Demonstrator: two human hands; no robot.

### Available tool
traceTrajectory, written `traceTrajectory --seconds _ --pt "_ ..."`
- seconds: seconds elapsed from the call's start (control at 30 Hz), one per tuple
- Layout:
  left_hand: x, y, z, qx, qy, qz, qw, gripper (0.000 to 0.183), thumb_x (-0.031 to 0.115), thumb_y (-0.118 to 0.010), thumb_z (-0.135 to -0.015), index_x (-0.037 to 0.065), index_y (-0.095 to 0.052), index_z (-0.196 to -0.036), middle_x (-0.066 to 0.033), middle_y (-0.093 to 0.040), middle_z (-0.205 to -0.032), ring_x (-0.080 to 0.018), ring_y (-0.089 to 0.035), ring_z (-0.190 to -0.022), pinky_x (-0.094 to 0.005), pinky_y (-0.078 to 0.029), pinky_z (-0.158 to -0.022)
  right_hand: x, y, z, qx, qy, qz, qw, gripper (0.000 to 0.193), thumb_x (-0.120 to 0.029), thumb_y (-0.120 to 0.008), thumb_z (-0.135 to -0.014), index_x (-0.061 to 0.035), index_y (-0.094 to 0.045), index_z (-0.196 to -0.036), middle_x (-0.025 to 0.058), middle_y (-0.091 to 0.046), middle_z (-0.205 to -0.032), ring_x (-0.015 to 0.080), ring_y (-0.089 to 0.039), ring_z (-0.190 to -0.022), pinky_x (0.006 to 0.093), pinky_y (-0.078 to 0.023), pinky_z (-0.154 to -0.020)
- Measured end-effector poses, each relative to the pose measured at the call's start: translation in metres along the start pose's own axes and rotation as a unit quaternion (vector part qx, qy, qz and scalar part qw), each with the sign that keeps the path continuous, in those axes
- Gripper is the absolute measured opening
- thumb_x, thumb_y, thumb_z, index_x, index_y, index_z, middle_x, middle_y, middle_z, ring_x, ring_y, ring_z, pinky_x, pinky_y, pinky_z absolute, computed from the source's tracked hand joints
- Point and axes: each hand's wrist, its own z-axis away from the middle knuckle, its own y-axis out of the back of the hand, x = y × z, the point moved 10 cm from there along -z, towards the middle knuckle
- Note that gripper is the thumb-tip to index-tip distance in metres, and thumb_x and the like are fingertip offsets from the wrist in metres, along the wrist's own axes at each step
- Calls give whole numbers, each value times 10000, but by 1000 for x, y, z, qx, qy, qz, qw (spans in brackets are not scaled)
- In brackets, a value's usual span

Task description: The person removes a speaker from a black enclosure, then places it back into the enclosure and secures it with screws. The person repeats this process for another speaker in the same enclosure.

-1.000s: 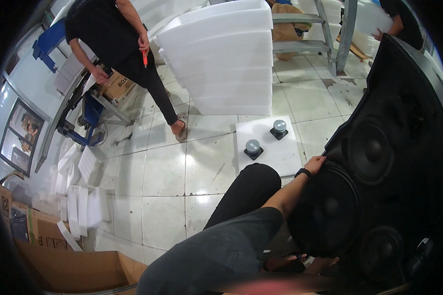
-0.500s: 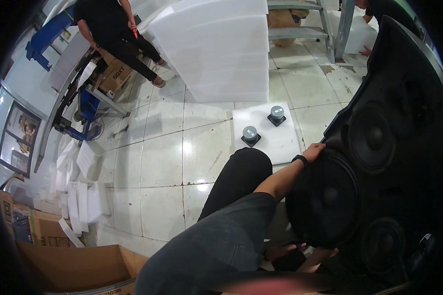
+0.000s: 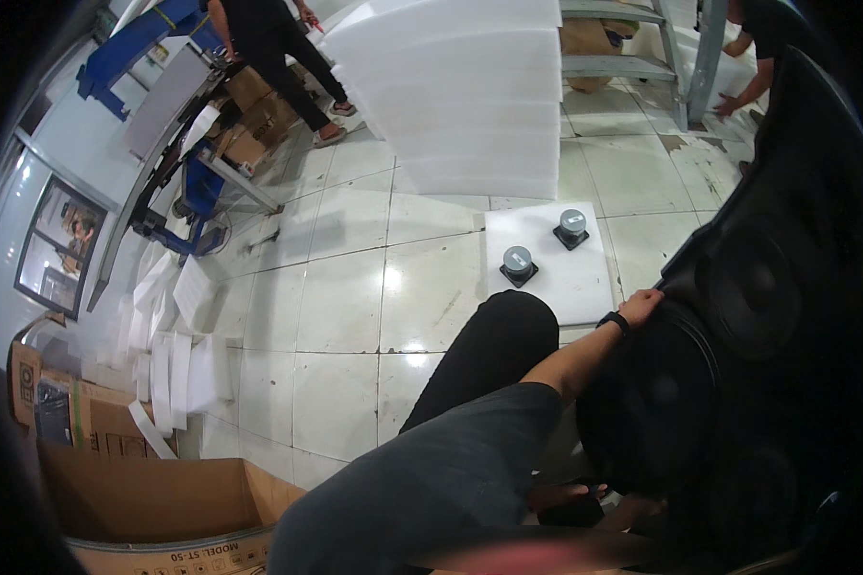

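A large black speaker cabinet (image 3: 686, 422) with several round drivers stands tilted at my right. My left hand (image 3: 640, 307), with a dark band at its wrist, is closed over the cabinet's near edge, just above the biggest driver. My right hand does not show. Low by the cabinet's bottom edge there is bare skin, too dark and partly covered to make out clearly. Past my black-trousered knee (image 3: 518, 321), a white foam sheet (image 3: 547, 305) lies on the floor. On it stand two grey, round-topped parts with square black bases, one nearer (image 3: 518, 265) and one farther (image 3: 572, 228).
A tall stack of white foam (image 3: 460, 105) rises behind the sheet. An open cardboard box (image 3: 153, 498) and loose foam pieces (image 3: 187, 374) lie at left. One person stands at the far left; another holds a white block near metal steps (image 3: 614, 65).
The view has turned a little left, so the scene sits farther right. My left hand keeps its hold on the cabinet edge. The person at far left has shifted slightly.
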Motion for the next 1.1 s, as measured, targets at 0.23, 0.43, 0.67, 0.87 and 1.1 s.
traceTrajectory --seconds 0.23,0.43,0.67,0.87,1.1 --pt "26 12 29 34 28 -5 999 469 555 -454 -938 214 -674 -1173 -33 -674 -1194 -274 -565 -1198 -592 -220 -1056 0 0 17 0 -35 -53 998 533 -437 -450 -941 9 -630 -1172 149 -621 -1199 276 -586 -1013 416 -473 -897" --pt "40 19 40 55 33 -27 998 558 609 -427 -963 118 -686 -1016 -48 -684 -955 -240 -613 -1029 -480 -334 -985 -9 -3 8 -72 38 84 993 608 -466 -441 -942 11 -534 -1308 173 -548 -1321 302 -522 -1137 436 -422 -969" --pt "30 14 28 37 4 -10 999 544 560 -461 -969 84 -679 -1118 -93 -692 -1019 -237 -623 -1003 -370 -426 -930 -10 -10 4 -38 46 67 996 617 -467 -438 -941 7 -510 -1329 171 -521 -1349 312 -503 -1169 447 -407 -991" --pt "26 13 27 37 22 -43 998 553 570 -453 -950 101 -674 -1141 -98 -684 -1081 -268 -612 -1072 -376 -403 -967 -6 -12 8 -42 39 68 996 626 -468 -435 -940 4 -489 -1347 170 -499 -1373 320 -486 -1197 457 -394 -1009" --pt "0 4 4 2 24 -22 999 519 564 -447 -917 187 -659 -1205 -54 -670 -1195 -298 -573 -1180 -551 -291 -1016 1 -20 7 -52 24 54 997 637 -470 -433 -939 0 -465 -1368 169 -472 -1401 329 -466 -1229 468 -379 -1031"
